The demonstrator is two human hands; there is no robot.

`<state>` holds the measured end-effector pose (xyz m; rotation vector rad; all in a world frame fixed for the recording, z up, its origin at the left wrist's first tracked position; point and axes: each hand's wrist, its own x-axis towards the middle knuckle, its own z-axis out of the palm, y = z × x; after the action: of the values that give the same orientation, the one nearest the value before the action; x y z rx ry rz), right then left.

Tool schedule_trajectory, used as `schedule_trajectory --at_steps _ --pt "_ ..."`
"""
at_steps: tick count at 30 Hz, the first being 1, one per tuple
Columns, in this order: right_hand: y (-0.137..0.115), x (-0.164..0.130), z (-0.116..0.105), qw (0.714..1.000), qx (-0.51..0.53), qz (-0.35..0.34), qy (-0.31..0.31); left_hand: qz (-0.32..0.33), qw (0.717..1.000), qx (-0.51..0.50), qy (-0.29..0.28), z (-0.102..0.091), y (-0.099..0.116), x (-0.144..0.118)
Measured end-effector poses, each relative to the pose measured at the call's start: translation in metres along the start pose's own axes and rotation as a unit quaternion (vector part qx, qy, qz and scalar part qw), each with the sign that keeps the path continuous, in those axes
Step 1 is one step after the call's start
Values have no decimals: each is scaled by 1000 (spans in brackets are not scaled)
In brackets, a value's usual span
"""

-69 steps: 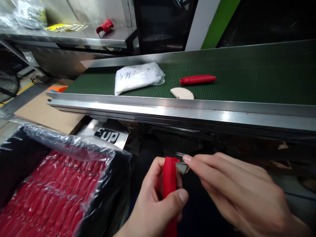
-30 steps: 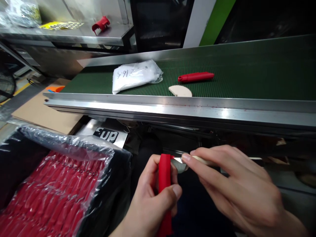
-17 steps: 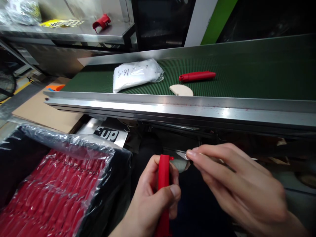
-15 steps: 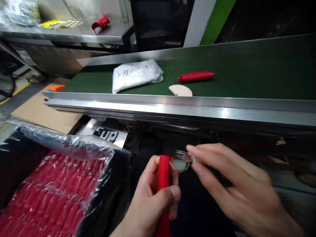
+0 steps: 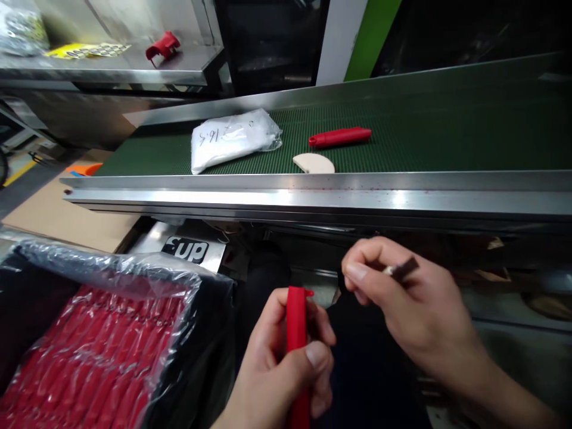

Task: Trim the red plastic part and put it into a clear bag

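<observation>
My left hand (image 5: 279,363) is closed around a long red plastic part (image 5: 297,322), held upright with its top end showing above the fingers. A small red nub sticks out from the right side of that end. To the right and apart from it, my right hand (image 5: 406,298) is closed on a small flat dark strip (image 5: 406,269) with a pale band. Its dark end points up and right; the fingers hide the rest, so I cannot make out its kind. Below left, a bin lined with clear plastic (image 5: 129,262) holds rows of red plastic parts (image 5: 93,357).
Across the front runs a green conveyor belt (image 5: 429,131) with a metal rail (image 5: 277,193). On it lie a white plastic-wrapped packet (image 5: 232,140), a red part (image 5: 339,137) and a beige curved piece (image 5: 314,162). A red bracket-like piece (image 5: 163,47) rests on a metal bench (image 5: 187,65).
My right hand has turned and drawn its fingers in, so the strip's dark end now points up and right. My left hand still grips the red part. The view has shifted slightly right.
</observation>
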<state>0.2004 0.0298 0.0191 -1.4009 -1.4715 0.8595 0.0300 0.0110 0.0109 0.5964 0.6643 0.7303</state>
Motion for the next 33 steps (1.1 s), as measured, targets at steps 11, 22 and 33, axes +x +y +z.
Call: schedule_trajectory --at_steps 11,22,33 --pt "7 -20 -9 944 -173 -276 -50 46 964 -212 -153 -10 -11 6" --pt "5 -17 -6 925 -219 -308 -26 31 965 -212 -151 -10 -12 6" --pt "11 -19 -13 948 -164 -271 -33 34 952 -247 -179 -12 -12 5"
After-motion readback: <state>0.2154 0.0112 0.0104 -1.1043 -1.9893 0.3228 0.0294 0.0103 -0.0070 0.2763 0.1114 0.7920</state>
